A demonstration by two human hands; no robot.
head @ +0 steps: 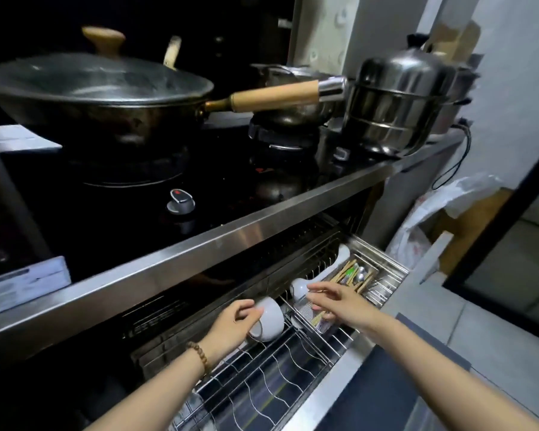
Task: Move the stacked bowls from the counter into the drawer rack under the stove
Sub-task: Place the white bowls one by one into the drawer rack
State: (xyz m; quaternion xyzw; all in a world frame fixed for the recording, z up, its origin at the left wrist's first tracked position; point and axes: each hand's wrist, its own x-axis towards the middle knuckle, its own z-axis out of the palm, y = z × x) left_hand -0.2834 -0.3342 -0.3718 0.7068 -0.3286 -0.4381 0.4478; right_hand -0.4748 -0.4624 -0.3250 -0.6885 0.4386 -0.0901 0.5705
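Wok (91, 98): lidded, on the left burner at 10 o'clock of the frame, with its wooden handle pointing towards 3 o'clock. Not part of the task.
Stove knob (181, 202): on the black hob, near the centre of the frame.
Worktop (199, 253): a steel front edge that runs from 8 o'clock up to 2 o'clock and overhangs the open drawer.
Left grip (231, 325): at 6 o'clock, fingers curled over the upper wall of the white bowl, judged to be steadying it while it seats between the wires.
White bowl (269, 318): the task's item, already in the drawer rack. It is tipped on its side and touches the left grip. Whether it is one bowl or a nested stack cannot be told.
Drawer rack (262, 384): pulled out under the stove. Its wavy wire dividers towards 6 o'clock hold nothing visible.
Second white bowl (299, 287): on its side, at 1 o'clock of the held bowl.
Right grip (333, 301): at 5 o'clock, fingers spread and holding nothing, poised just beside the second white bowl. Contact cannot be told. It is probably ready to make room.
Cutlery tray (355, 276): holds chopsticks and spoons, at 1 o'clock of the right grip.
Steamer pot (399, 104): stacked steel tiers at 2 o'clock on the worktop.
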